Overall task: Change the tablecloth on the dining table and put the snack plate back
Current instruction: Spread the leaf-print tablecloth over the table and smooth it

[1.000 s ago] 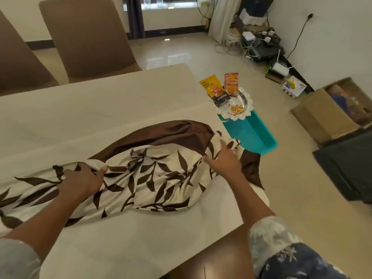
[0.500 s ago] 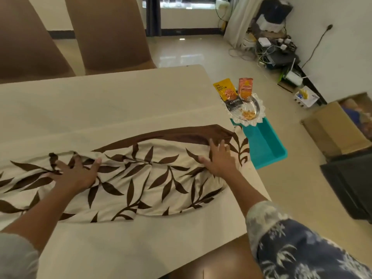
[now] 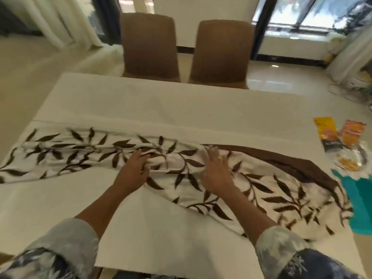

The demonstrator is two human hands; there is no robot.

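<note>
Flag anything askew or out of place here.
The leaf-print cloth lies bunched and slanted across the table, not spread, with the left hand and right hand on it. The snack plate sits off the table, on the teal bin.

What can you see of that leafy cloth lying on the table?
The leaf-print cloth is cream with dark brown leaf sprigs and a plain brown border on its right part. Soft-looking, it lies bunched and wrinkled in a long band across the table's plain cream cover, reaching its right edge. The left hand and right hand rest on its middle.
</note>
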